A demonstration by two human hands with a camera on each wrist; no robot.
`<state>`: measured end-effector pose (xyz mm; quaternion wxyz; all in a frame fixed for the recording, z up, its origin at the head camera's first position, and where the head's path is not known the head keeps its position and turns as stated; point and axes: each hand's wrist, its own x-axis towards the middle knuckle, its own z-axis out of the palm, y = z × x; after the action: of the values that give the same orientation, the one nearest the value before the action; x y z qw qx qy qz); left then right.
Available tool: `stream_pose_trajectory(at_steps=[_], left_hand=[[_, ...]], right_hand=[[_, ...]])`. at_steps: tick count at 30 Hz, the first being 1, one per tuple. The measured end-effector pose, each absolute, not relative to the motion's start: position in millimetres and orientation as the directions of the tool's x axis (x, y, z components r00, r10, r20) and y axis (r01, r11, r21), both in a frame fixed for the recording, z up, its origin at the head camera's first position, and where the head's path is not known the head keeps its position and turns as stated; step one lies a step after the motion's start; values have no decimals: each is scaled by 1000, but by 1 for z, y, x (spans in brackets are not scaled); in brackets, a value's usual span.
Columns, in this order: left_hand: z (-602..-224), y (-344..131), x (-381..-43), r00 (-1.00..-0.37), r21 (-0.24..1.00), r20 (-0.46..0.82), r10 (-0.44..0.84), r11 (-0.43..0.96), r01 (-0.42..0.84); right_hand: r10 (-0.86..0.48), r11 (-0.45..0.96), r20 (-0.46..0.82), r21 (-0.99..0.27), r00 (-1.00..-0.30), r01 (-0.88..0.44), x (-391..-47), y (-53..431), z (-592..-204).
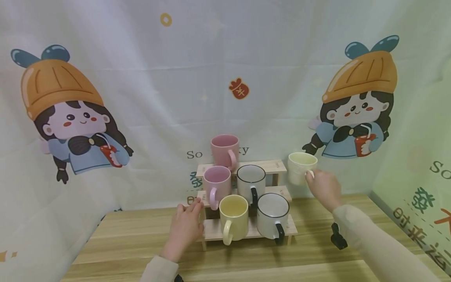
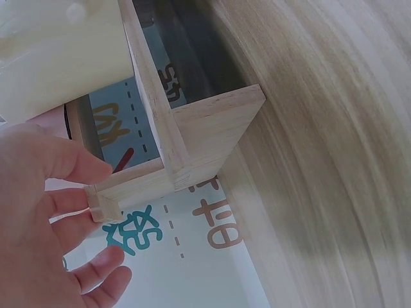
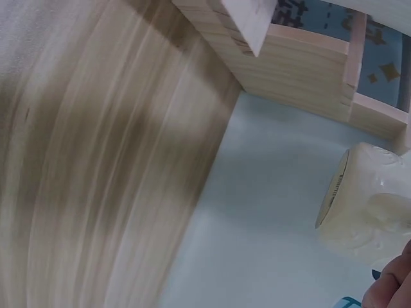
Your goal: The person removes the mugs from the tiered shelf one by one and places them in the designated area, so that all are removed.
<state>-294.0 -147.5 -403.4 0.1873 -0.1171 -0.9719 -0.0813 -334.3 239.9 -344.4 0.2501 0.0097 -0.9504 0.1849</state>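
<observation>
My right hand (image 1: 325, 188) grips the handle of a pale cream mug (image 1: 300, 169), raised just right of the stepped wooden rack (image 1: 243, 234). In the right wrist view, the mug (image 3: 369, 199) shows its base and embossed side, with the fingers (image 3: 390, 282) at the lower right edge. At the rack's left side, my left hand (image 1: 184, 225) has its fingers extended, fingertips right at the middle step's end. The left wrist view shows the thumb and fingers (image 2: 70, 231) around that wooden corner. A yellow mug (image 1: 234, 219) on the front step is nearest this hand.
A pink mug (image 1: 224, 150) stands on the top step. The middle step holds a lilac-pink mug (image 1: 217, 182) and a white black-rimmed mug (image 1: 251, 184); another white black-rimmed mug (image 1: 273, 217) is in front. The rack stands on a wood-grain table (image 1: 141, 235) before a printed cloth (image 1: 169, 98).
</observation>
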Motion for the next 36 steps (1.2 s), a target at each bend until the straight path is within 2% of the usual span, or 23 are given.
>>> stream_pose_trajectory(at_steps=[13,23,36], left_hand=[[-404,-150,-292,-914,121,357,192,961,249],[-407,-152,-294,-899,109,389,200,959,261],[-406,-152,-294,-910,121,366,193,960,253]], right_hand=[[49,932,456,-340,-889,-123,-333,236,-367],[61,946,373,-318,-926,-66,-336,239,-383],[26,943,295,-325,-955,-74,-336,237,-399]])
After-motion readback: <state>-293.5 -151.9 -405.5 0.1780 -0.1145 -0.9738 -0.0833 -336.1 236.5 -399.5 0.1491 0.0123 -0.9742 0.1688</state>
